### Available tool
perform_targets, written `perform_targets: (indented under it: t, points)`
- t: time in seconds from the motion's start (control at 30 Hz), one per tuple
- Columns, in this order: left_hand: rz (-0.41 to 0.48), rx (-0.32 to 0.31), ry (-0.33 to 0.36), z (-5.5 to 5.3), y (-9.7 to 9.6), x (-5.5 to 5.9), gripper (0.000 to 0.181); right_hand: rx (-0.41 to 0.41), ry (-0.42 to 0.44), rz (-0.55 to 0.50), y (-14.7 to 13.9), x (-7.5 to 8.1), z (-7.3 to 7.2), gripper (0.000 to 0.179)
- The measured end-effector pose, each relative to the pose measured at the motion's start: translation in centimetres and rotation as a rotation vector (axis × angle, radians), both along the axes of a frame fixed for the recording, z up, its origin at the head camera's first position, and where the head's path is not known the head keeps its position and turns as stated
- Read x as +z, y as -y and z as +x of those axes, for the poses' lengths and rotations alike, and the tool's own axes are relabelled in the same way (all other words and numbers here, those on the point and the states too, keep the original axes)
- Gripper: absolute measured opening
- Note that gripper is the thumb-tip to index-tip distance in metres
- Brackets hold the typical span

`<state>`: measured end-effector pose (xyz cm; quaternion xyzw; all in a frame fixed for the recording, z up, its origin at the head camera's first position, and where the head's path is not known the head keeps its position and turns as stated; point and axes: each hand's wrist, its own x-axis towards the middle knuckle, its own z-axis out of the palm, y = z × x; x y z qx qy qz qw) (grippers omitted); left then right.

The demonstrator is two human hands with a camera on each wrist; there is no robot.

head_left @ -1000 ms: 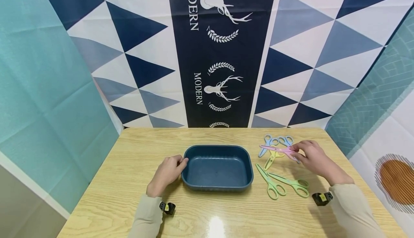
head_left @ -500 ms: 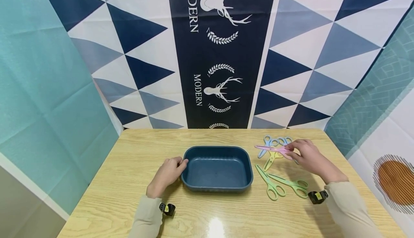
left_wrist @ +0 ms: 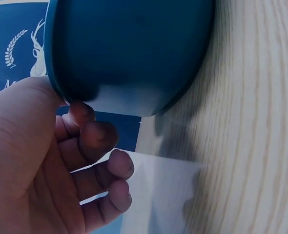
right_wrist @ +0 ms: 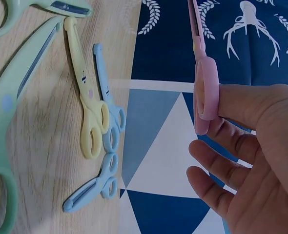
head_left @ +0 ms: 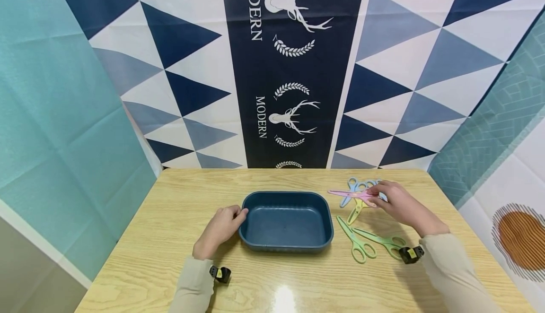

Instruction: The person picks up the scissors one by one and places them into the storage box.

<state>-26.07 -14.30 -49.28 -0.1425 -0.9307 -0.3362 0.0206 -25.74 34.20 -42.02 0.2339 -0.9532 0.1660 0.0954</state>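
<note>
My left hand [head_left: 221, 228] pinches the left rim of a dark blue plastic basin [head_left: 286, 247], thumb at the edge and other fingers loosely bent below in the left wrist view. Nothing lies inside the basin. On the right, my right hand [head_left: 400, 203] pinches a pair of pink scissors [head_left: 344, 193] by the handle, blades pointing left. In the right wrist view the pink scissors [right_wrist: 207, 92] are held up off the table. Beneath them lie yellow scissors [head_left: 354, 214] and two blue pairs [right_wrist: 101, 73], one partly hidden by the hand in the head view.
Two green scissors [head_left: 356, 243] lie right of the basin, nearer the front, their tips close together. The wooden table [head_left: 179, 195] ends at a patterned cloth backdrop [head_left: 289, 67]. A teal cloth [head_left: 68, 114] hangs on the left.
My right hand has moved left with the pink scissors, whose tips now reach closer to the basin. The left hand and basin have stayed in place.
</note>
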Motion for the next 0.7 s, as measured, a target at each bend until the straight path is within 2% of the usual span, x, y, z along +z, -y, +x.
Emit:
perform_targets:
  t: [0.3,0.53,0.7]
  points:
    - [0.038,-0.005,0.032,-0.2,0.3,-0.2,0.036,0.014,-0.008,-0.004,1.0,0.3,-0.3,0.012]
    - [0.036,-0.031,0.022,-0.2,0.5,0.0,0.041,0.026,0.007,0.002,1.8,0.4,-0.7,0.013]
    - [0.039,-0.020,0.027,-0.3,0.6,0.1,0.037,0.025,0.002,-0.005,2.5,0.5,-1.1,0.013]
